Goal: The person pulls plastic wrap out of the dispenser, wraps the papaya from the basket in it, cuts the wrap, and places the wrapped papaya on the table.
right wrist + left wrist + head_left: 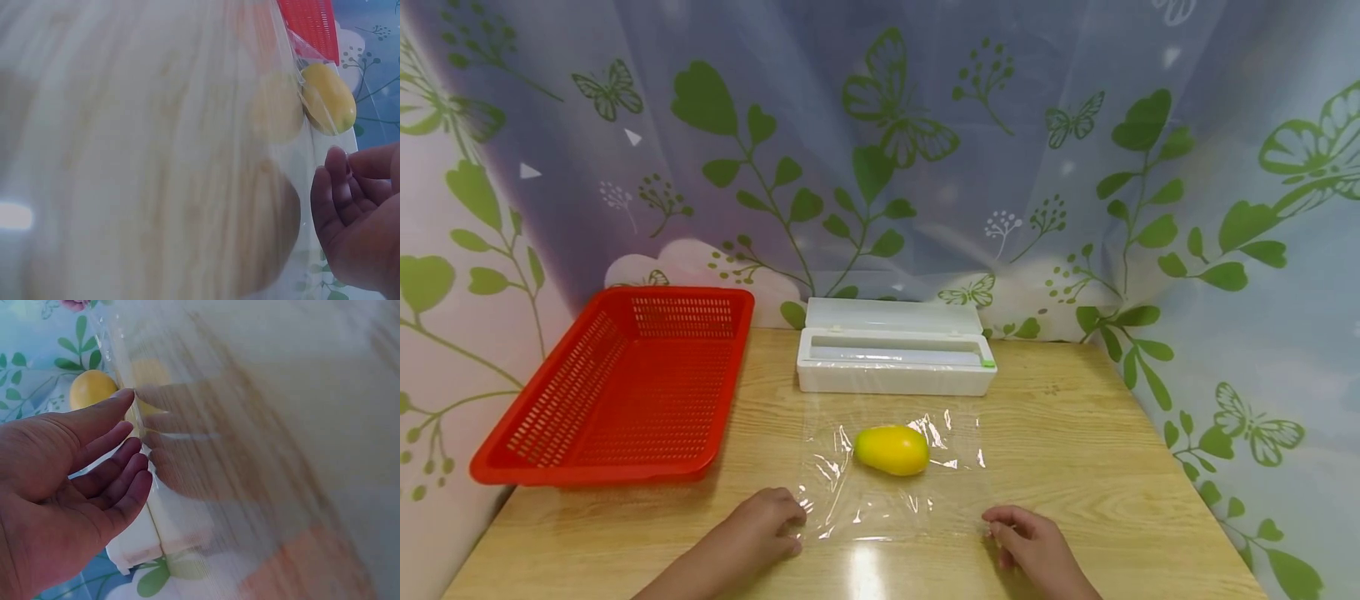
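Note:
A yellow mango [891, 450] with greenish ends lies on its side on a sheet of clear plastic wrap [880, 508]. The sheet runs from the white wrap dispenser [895, 379] toward me, flat and creased in places. At the sheet's near left corner is my left hand [767, 525], thumb and fingers apart, fingertips right at the film's edge. My right hand [1030, 542] sits by the near right corner, thumb tip brought against the index finger there. In the left wrist view the left thumb [106, 409] stands away from the other fingers.
The dispenser's lid [895, 315] stands raised behind it, with a green slider [988, 363] at its right end. On the left is a red plastic basket [647, 400]. A patterned curtain [880, 167] borders the wooden table [1075, 442] at the back and sides.

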